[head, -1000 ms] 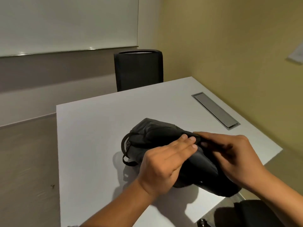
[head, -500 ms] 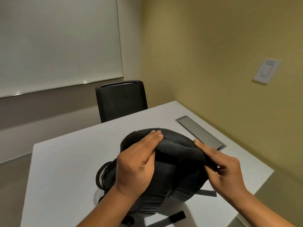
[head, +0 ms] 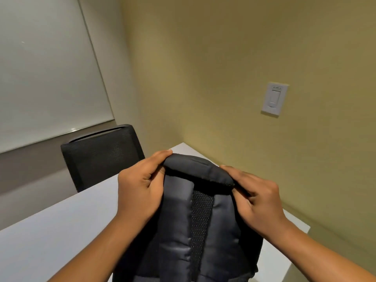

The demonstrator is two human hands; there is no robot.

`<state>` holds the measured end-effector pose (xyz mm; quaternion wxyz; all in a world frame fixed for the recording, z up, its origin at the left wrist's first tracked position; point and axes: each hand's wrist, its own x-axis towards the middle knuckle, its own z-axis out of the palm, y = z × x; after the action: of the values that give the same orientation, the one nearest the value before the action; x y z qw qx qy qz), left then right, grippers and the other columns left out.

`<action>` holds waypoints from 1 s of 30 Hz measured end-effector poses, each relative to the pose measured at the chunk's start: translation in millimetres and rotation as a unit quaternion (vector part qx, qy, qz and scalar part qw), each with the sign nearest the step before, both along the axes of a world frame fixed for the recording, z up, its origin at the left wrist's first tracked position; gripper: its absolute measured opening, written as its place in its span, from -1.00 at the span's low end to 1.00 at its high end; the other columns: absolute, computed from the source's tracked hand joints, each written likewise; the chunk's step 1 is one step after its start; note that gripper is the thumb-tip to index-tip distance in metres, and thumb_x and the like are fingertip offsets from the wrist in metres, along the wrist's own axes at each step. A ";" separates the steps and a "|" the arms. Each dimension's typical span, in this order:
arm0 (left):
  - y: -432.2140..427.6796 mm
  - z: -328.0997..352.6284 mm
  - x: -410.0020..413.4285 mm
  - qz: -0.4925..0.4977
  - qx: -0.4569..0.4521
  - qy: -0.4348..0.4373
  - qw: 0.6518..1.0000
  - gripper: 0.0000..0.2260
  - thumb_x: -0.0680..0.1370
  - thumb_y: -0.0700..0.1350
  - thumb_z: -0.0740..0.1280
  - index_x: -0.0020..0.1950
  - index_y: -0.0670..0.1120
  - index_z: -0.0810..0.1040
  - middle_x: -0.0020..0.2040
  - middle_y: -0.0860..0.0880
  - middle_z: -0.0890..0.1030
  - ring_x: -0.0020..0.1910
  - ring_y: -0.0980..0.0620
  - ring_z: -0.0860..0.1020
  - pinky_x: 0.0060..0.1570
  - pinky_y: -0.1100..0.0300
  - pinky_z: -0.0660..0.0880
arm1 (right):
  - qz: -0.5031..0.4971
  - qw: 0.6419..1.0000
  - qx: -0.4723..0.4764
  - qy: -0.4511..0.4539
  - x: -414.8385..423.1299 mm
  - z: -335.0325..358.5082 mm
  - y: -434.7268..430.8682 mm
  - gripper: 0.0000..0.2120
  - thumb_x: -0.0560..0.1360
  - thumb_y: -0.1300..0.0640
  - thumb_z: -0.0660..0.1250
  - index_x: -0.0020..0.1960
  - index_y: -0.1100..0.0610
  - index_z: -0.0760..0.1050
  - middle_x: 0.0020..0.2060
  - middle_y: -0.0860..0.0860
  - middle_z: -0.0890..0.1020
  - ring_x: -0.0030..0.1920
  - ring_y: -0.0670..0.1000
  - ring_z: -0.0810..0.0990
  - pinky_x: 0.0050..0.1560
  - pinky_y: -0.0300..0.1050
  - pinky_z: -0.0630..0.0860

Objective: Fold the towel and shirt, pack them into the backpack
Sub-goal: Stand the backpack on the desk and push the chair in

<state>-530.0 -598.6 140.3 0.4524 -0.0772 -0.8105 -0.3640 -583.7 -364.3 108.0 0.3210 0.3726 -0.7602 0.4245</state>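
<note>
A black backpack (head: 183, 231) stands upright on the white table (head: 61, 231), its padded back panel and mesh strip facing me. My left hand (head: 140, 188) grips the left end of its top edge, thumb in front and fingers over the top. My right hand (head: 258, 198) pinches the right end of the same top edge. No towel or shirt is visible; the backpack's opening is hidden from me.
A black office chair (head: 101, 155) stands behind the table at the far side. A yellow wall with a white light switch (head: 274, 98) runs along the right. A whiteboard (head: 40, 74) hangs at the back left.
The backpack went from lying flat on the table to standing upright, lifted by both hands. My view has tilted upward and closer to it.
</note>
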 end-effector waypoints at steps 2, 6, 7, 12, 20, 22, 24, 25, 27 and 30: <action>22.0 -1.4 -31.3 -0.028 0.013 -0.011 0.999 -0.70 0.46 -0.31 0.30 0.13 -0.09 0.66 0.04 0.12 0.65 0.04 0.24 0.61 0.07 0.39 0.49 | -0.031 1.000 0.002 -0.003 -20.1 0.0 23.8 -0.57 0.41 0.28 0.21 0.24 0.16 0.58 0.11 -0.11 0.63 0.10 -0.20 0.62 0.14 -0.32 0.51; 67.1 -3.2 -97.3 -0.091 0.040 -0.051 0.994 -0.68 0.47 -0.32 0.29 0.15 -0.08 0.65 0.08 0.11 0.66 0.09 0.24 0.60 0.15 0.35 0.47 | -0.100 0.995 0.011 -0.005 -60.0 1.7 74.1 -0.61 0.43 0.29 0.24 0.22 0.20 0.60 0.03 -0.03 0.68 0.02 -0.14 0.65 0.10 -0.33 0.52; 78.5 -4.2 -115.0 -0.110 0.055 -0.068 0.990 -0.67 0.47 -0.32 0.29 0.15 -0.07 0.65 0.09 0.10 0.66 0.11 0.24 0.59 0.18 0.32 0.47 | -0.120 0.993 0.013 -0.004 -69.9 2.4 85.1 -0.62 0.43 0.32 0.26 0.22 0.20 0.61 0.01 -0.03 0.69 0.00 -0.14 0.65 0.08 -0.35 0.52; 127.4 -13.1 -193.6 -0.150 0.043 -0.119 0.981 -0.74 0.52 -0.17 0.32 0.17 0.00 0.64 0.11 0.07 0.67 0.12 0.14 0.61 0.18 0.10 0.53 | -0.202 0.979 0.020 -0.020 -118.0 3.3 135.2 -0.60 0.43 0.37 0.30 0.23 0.15 0.60 0.01 -0.01 0.70 -0.02 -0.12 0.64 0.05 -0.32 0.51; 129.6 -69.5 -211.1 -0.062 -0.108 -0.270 0.955 -0.59 0.59 0.22 0.17 0.35 0.07 0.49 0.34 0.05 0.53 0.26 0.00 0.51 0.20 0.08 0.43 | -0.322 0.933 0.033 -0.155 -177.8 -6.7 189.7 -0.49 0.52 -0.01 0.35 0.44 0.05 0.37 0.32 0.05 0.54 0.35 0.08 0.47 0.34 -0.12 0.37; 122.6 -106.3 -192.7 -0.073 -0.093 -0.346 0.931 -0.51 0.59 0.26 0.04 0.39 0.05 0.44 0.37 0.02 0.50 0.33 -0.04 0.47 0.26 0.05 0.39 | -0.298 0.940 0.102 -0.128 -170.2 -22.8 178.6 -0.31 0.48 -0.14 0.40 0.51 0.08 0.27 0.51 0.03 0.31 0.53 0.03 0.20 0.50 -0.06 0.14; 114.2 -147.6 -170.4 -0.070 -0.084 -0.417 0.902 -0.42 0.55 0.31 -0.06 0.43 0.05 0.39 0.41 0.01 0.46 0.37 -0.05 0.44 0.30 0.04 0.37 | -0.245 0.941 0.219 -0.075 -158.4 -52.0 157.2 -0.34 0.48 -0.25 0.33 0.45 0.08 0.35 0.52 0.03 0.27 0.56 0.04 0.11 0.53 0.05 0.10; 108.9 -170.0 -158.2 -0.063 -0.090 -0.451 0.886 -0.39 0.53 0.32 -0.07 0.45 0.06 0.35 0.44 0.01 0.43 0.39 -0.04 0.41 0.33 0.04 0.35 | -0.218 0.932 0.284 -0.061 -153.9 -71.8 147.0 -0.35 0.50 -0.30 0.27 0.43 0.08 0.38 0.52 0.04 0.28 0.56 0.05 0.11 0.53 0.11 0.12; 97.3 -213.1 -131.5 -0.051 -0.107 -0.508 0.853 -0.38 0.54 0.34 -0.07 0.49 0.05 0.28 0.49 0.03 0.35 0.43 -0.01 0.36 0.37 0.06 0.31 | -0.178 0.895 0.404 -0.059 -147.6 -114.4 128.8 -0.33 0.50 -0.37 0.16 0.44 0.04 0.38 0.52 0.03 0.28 0.56 0.08 0.11 0.53 0.14 0.13; 80.7 -267.7 -87.9 -0.029 -0.129 -0.571 0.810 -0.38 0.56 0.32 0.01 0.54 0.02 0.18 0.53 0.05 0.26 0.47 0.03 0.28 0.39 0.12 0.26 | -0.145 0.832 0.529 -0.081 -150.4 -178.7 119.4 -0.27 0.48 -0.39 0.16 0.51 0.01 0.28 0.55 0.04 0.20 0.58 0.11 0.02 0.54 0.14 0.02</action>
<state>-617.9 -517.8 -127.4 -0.1169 0.0635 -0.9598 -0.2470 -734.1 -244.9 -70.7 0.0702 0.3349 -0.9373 -0.0657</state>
